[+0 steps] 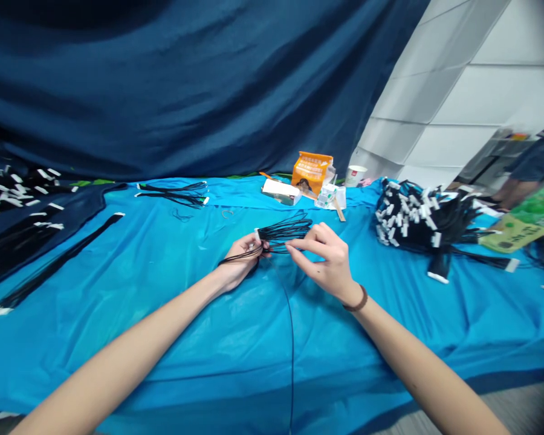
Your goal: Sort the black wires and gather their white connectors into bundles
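My left hand point(239, 263) is closed around a bundle of thin black wires point(284, 229) with a white end piece point(256, 234) by the fingers. Some of the strands loop back over the wrist side of that hand. On the right of the bundle, my right hand point(325, 257) pinches strands between thumb and forefinger; exactly how many I cannot tell. A single black strand point(292, 338) hangs from below the hands down past the front of the blue cloth point(199, 326).
Heaps of black wire bundles with white ends lie at the right point(412, 214) and far left point(16, 190). Behind the hands are a shorter bundle point(174, 194), an orange packet point(312, 174), a small box point(281, 191) and a paper cup point(355, 176). Part of another person point(532, 160) shows at right.
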Motion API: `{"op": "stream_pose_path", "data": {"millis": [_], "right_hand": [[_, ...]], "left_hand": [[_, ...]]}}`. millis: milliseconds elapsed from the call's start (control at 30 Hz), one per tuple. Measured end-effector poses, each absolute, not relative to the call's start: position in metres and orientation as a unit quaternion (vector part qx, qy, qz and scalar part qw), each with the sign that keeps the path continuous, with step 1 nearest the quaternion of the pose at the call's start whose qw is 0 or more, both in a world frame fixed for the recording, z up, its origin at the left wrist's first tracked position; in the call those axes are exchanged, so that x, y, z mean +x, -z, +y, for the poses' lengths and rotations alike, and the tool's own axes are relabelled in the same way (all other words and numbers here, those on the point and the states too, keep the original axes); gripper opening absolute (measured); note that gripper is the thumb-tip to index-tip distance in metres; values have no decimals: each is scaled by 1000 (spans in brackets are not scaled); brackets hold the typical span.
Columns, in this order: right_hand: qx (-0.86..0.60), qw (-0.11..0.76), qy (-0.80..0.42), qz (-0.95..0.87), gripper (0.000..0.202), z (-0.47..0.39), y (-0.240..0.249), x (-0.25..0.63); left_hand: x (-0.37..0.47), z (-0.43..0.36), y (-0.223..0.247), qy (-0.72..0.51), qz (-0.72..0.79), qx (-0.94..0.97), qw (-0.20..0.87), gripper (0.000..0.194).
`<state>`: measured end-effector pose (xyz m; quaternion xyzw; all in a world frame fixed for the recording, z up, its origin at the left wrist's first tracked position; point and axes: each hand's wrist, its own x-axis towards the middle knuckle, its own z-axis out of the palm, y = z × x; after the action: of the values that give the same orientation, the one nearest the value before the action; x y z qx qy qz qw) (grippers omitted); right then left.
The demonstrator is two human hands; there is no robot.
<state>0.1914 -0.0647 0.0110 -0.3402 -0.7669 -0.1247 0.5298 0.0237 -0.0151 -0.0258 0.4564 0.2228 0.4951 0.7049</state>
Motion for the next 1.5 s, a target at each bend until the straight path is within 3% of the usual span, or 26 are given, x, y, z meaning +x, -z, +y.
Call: {"op": "stream_pose_path", "data": {"millis": [833, 1133, 1500], "right_hand": [[-338, 515, 154, -773, 9, -63, -8, 193], [-336, 440, 237, -799, 11, -58, 4, 194], [-296, 416, 304, -804, 12, -61, 7, 191]], "left_hand": [[23, -14, 27, -483, 241, 492, 683, 29], [23, -11, 35, -455, 292, 558, 630, 36], [23, -17, 30, -411, 261, 566, 665, 34]]}}
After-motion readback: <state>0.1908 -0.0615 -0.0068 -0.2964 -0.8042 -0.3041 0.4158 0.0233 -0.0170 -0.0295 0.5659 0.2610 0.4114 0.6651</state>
